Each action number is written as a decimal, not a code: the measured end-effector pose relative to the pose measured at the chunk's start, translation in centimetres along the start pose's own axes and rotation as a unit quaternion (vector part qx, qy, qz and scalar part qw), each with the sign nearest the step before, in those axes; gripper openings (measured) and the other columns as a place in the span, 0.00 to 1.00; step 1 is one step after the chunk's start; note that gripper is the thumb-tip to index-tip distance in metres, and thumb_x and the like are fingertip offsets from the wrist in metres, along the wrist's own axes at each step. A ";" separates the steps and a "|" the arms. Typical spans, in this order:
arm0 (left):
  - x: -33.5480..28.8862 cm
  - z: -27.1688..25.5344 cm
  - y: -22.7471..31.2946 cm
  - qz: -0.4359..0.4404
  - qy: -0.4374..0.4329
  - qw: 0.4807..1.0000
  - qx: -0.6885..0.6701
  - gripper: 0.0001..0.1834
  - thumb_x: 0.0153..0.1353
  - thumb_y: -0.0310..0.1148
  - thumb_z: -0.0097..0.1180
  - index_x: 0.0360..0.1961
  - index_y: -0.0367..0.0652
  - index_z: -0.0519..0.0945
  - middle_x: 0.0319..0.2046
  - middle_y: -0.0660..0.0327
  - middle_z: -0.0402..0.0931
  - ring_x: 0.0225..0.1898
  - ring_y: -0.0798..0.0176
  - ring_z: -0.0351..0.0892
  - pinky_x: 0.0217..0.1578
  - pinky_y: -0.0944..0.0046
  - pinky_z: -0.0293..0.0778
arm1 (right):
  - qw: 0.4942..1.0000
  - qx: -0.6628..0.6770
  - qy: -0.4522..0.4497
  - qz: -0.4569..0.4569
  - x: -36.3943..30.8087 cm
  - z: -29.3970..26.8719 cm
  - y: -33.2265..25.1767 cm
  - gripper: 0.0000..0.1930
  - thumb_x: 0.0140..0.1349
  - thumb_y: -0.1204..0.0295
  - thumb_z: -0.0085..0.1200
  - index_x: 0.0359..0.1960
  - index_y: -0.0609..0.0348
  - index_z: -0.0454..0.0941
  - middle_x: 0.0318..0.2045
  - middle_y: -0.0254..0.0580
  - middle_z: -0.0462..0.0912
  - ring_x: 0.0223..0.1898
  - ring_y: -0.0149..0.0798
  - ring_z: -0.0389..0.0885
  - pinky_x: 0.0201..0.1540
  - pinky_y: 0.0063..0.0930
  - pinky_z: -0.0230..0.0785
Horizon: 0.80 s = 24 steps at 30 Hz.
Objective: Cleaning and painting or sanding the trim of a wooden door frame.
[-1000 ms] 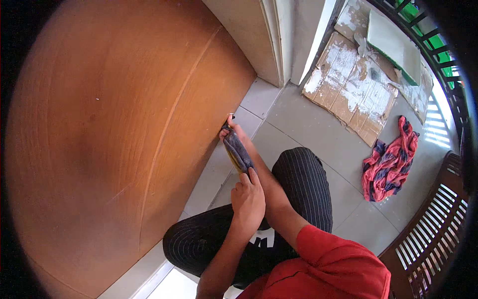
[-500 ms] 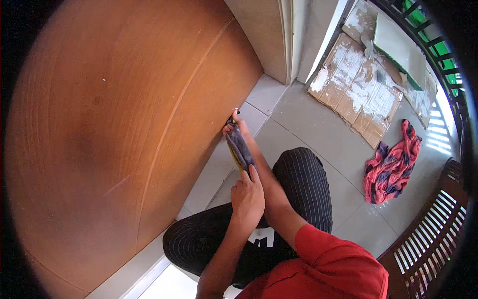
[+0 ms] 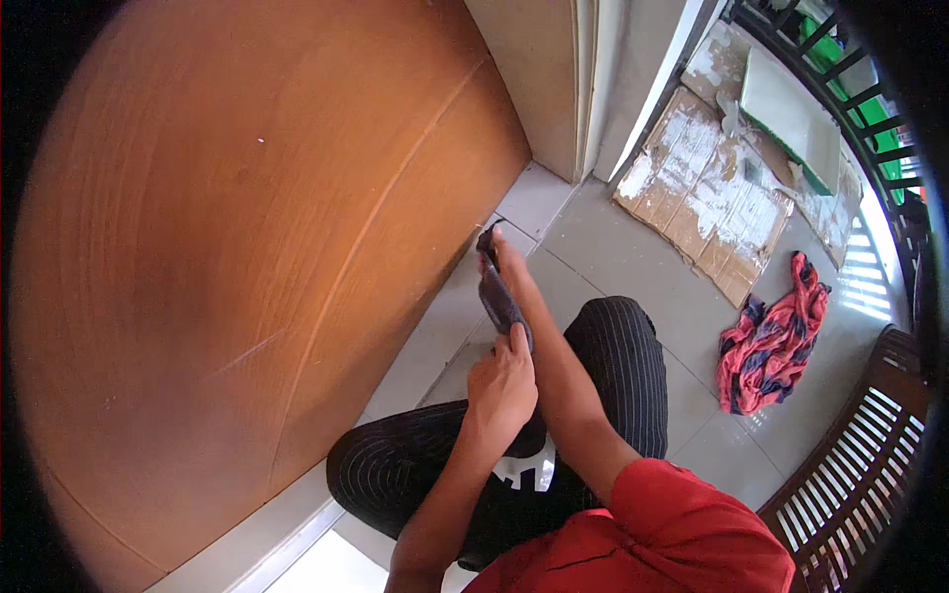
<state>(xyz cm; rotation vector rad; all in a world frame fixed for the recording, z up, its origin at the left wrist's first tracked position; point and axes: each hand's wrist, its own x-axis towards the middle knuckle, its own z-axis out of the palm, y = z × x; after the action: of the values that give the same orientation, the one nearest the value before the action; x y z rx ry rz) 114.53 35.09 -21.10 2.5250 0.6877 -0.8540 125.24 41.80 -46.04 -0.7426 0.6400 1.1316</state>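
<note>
A dark grey cloth is stretched between my two hands, close to the lower edge of a large brown wooden door. My right hand reaches forward and pinches the far end of the cloth near the door's bottom edge. My left hand sits nearer to me and grips the cloth's near end, fingers closed. I am squatting; my knees in black striped trousers are below the hands, and my red sleeve fills the lower edge.
Grey floor tiles run along the door. A flattened cardboard sheet with white smears lies ahead to the right, a white tray on it. A red patterned cloth lies on the floor at right. A slatted wooden bench stands at far right.
The view has shifted slightly; both hands keep hold of the dark cloth, with the right hand still at the door's bottom edge.
</note>
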 end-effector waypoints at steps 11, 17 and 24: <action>0.0 0.0 -0.7 -0.035 0.161 0.985 0.057 0.16 0.52 0.26 0.48 0.43 0.36 0.65 0.36 0.47 0.70 0.35 0.47 0.76 0.33 0.54 0.74 | 0.921 -0.261 0.031 -0.289 -2.4 2.7 -0.3 0.23 0.56 0.84 0.41 0.56 0.68 0.63 0.50 0.45 0.73 0.51 0.36 0.70 0.54 0.25 0.59; 0.1 0.4 0.1 -0.071 0.066 0.995 0.031 0.19 0.53 0.26 0.46 0.47 0.34 0.64 0.40 0.44 0.68 0.40 0.43 0.74 0.39 0.50 0.72 | 0.931 -0.241 -0.009 -0.274 -0.9 3.2 3.0 0.25 0.55 0.86 0.35 0.58 0.70 0.59 0.58 0.47 0.66 0.60 0.37 0.62 0.60 0.25 0.52; -0.4 0.4 -0.9 -0.065 0.067 0.994 0.064 0.16 0.52 0.26 0.46 0.43 0.35 0.65 0.37 0.45 0.69 0.37 0.44 0.75 0.37 0.50 0.72 | 0.908 -0.265 -0.008 -0.325 -2.9 4.3 4.5 0.27 0.55 0.85 0.35 0.61 0.64 0.56 0.58 0.45 0.66 0.59 0.36 0.63 0.58 0.23 0.55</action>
<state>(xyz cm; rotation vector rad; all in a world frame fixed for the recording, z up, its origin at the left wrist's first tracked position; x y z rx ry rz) 113.49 35.49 -21.33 2.6961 0.8739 -0.8012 120.42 44.69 -42.12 -1.2939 0.0267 0.6755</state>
